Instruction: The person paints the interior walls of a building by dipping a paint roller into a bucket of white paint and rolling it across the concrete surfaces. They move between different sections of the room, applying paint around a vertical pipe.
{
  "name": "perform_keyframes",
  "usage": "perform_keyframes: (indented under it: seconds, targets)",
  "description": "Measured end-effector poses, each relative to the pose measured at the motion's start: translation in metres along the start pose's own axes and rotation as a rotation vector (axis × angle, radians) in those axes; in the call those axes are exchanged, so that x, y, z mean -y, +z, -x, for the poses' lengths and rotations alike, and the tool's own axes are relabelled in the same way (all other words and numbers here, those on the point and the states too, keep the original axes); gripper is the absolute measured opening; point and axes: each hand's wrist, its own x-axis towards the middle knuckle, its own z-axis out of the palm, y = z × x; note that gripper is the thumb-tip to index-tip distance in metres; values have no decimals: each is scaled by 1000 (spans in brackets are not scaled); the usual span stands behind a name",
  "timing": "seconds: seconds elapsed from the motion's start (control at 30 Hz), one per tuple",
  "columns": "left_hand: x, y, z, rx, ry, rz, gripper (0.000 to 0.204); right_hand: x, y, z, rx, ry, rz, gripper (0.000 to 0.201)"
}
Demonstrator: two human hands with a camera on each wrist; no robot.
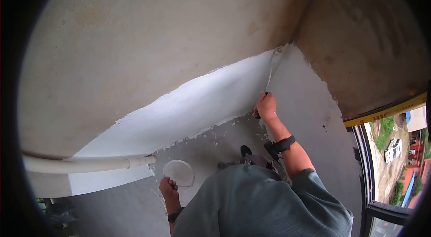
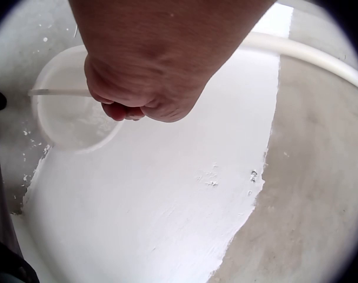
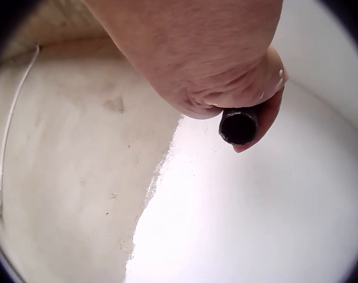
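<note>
My right hand (image 1: 267,106) grips the black handle of a paint roller (image 1: 270,73), its thin metal rod reaching up to the wall corner. The whitish roller head (image 1: 278,50) is at the top of the white paint in that corner. The handle's round hollow end (image 3: 238,128) pokes out below the fist in the right wrist view. Down at the lower left, my left hand (image 1: 169,187) holds a round white bucket (image 1: 191,175) by its bail handle (image 2: 58,92). Pale liquid shows inside the bucket; the left fingers are curled and partly hidden behind the wrist.
White paint (image 1: 197,102) covers the lower wall, with bare grey-brown plaster (image 1: 148,35) above. A pale pipe (image 1: 103,164) runs along the wall at the left. A window (image 1: 381,165) opens on the right. White spatter marks the grey floor (image 1: 211,140).
</note>
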Motion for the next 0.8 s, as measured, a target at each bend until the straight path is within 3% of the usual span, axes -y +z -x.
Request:
perform_keyframes:
  seconds: [0.2,0.3,0.47,0.6,0.8]
  targets:
    - [8,-6,12,-5,13,23,11,-1,-6,-19,38,44,-137,40]
    - [11,-4,10,-6,14,35,11,-16,9,-5,28,-34,10,42]
    - [11,-7,13,3,-5,33,11,-6,-4,-13,95,54,-113,44]
    - [14,-4,9,21,-6,37,11,-8,2,-2,27,54,-42,48]
    - [20,-6,11,13,-14,42,12,3,-5,-3,126,89,-102,47]
